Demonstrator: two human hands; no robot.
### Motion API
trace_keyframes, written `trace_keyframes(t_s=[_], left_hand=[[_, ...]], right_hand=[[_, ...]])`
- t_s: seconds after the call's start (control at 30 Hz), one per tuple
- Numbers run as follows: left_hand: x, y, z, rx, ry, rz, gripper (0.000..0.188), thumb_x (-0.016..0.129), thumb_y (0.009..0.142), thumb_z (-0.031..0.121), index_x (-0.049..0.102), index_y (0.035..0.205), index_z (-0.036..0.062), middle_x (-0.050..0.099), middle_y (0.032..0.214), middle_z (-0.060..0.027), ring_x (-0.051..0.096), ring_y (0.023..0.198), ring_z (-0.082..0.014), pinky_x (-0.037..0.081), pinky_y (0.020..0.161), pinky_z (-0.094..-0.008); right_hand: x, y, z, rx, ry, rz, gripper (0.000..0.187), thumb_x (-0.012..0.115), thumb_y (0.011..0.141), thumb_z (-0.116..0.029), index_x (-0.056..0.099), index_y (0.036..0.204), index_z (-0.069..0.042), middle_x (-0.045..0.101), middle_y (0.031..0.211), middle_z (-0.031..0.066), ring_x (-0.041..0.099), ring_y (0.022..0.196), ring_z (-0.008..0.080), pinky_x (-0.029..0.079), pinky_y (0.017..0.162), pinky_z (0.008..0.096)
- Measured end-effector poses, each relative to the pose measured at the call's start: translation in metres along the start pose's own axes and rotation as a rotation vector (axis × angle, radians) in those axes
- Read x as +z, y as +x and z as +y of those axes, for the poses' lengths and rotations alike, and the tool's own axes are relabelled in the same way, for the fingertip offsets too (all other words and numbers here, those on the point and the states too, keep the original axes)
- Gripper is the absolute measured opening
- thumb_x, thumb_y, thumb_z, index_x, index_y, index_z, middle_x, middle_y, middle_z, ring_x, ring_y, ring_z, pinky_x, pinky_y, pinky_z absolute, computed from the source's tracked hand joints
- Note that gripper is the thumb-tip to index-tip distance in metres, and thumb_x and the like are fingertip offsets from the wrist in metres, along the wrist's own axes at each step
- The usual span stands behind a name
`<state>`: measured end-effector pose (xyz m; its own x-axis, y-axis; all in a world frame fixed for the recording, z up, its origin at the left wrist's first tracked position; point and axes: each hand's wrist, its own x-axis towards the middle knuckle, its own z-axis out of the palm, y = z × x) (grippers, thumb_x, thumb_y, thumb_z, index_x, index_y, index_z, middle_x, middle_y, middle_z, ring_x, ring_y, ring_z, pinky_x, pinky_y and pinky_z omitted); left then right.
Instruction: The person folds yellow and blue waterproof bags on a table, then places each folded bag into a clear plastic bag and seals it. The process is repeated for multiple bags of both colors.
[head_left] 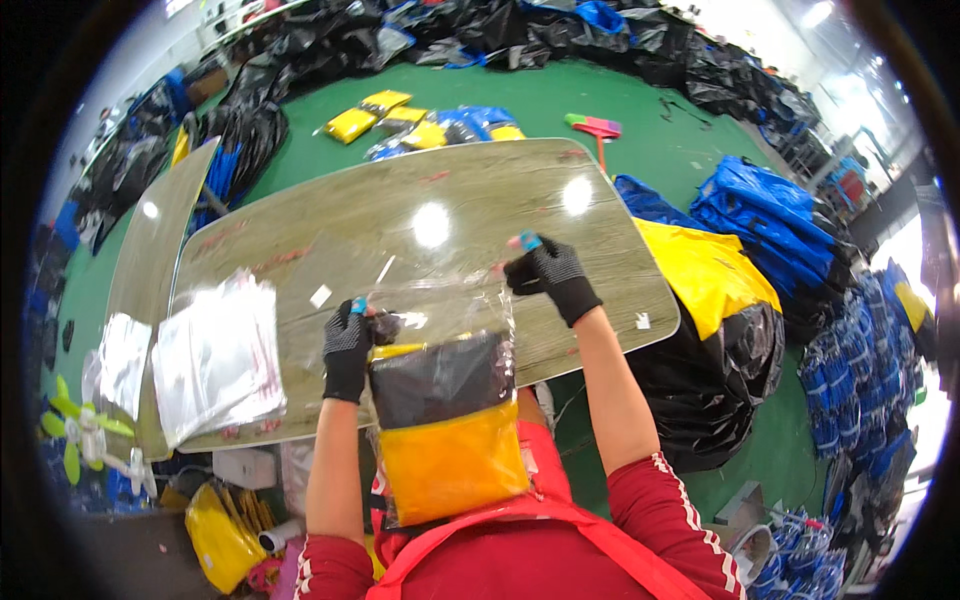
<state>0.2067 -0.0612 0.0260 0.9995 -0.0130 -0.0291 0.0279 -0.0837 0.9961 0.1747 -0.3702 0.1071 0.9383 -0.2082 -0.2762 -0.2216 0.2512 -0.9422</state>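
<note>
A clear plastic bag (448,297) lies over the near table edge and hangs toward my lap. Inside it is a folded yellow-and-black fabric pack (455,460), black at the upper part and yellow below. My left hand (347,345), in a black glove with blue tape on a finger, is closed at the left side of the bag's far end. On the right, my gloved right hand (553,277) is closed at that end's other corner, its taped finger pointing away. The bag's film spans the space between both hands.
Stacks of clear bags (222,355) cover the left part of the wood-patterned table (340,225). Yellow and blue packs (425,125) lie on the green floor beyond, near a broom (595,127). Yellow, blue and black bundles (715,275) crowd the right side. A small green fan (85,432) stands at left.
</note>
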Motion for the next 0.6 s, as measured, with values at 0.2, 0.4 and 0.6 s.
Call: trace_keyframes(t_s=[0.2, 0.4, 0.6], left_hand=[[-0.013, 0.006, -0.033, 0.131, -0.081, 0.062, 0.031, 0.051, 0.099, 0.031, 0.064, 0.086, 0.0058, 0.060, 0.077, -0.0016, 0.054, 0.069, -0.0102, 0.043, 0.063, -0.0262], [-0.020, 0.017, -0.019, -0.144, -0.499, -0.200, 0.035, 0.050, 0.099, 0.033, 0.064, 0.106, 0.0016, 0.067, 0.098, -0.0099, 0.065, 0.089, -0.0161, 0.053, 0.081, -0.0307], [-0.027, 0.025, -0.009, -0.122, -0.268, -0.249, 0.034, 0.057, 0.097, 0.025, 0.063, 0.115, -0.0030, 0.068, 0.104, -0.0123, 0.066, 0.091, -0.0182, 0.056, 0.083, -0.0324]], right_hand=[[0.000, 0.044, 0.045, -0.482, -0.995, -0.093, 0.052, 0.070, 0.082, -0.025, 0.052, 0.128, -0.007, 0.069, 0.093, 0.0161, 0.066, 0.079, 0.0313, 0.052, 0.073, 0.0405], [0.085, 0.049, 0.042, -0.924, -1.017, -0.338, 0.018, 0.060, 0.085, -0.019, 0.068, 0.100, -0.015, 0.066, 0.093, 0.0133, 0.065, 0.083, 0.0331, 0.052, 0.070, 0.0422], [0.152, 0.061, 0.049, -0.992, -1.336, -0.496, 0.014, 0.063, 0.080, -0.025, 0.069, 0.086, -0.014, 0.063, 0.085, 0.0125, 0.063, 0.083, 0.0328, 0.053, 0.070, 0.0432]])
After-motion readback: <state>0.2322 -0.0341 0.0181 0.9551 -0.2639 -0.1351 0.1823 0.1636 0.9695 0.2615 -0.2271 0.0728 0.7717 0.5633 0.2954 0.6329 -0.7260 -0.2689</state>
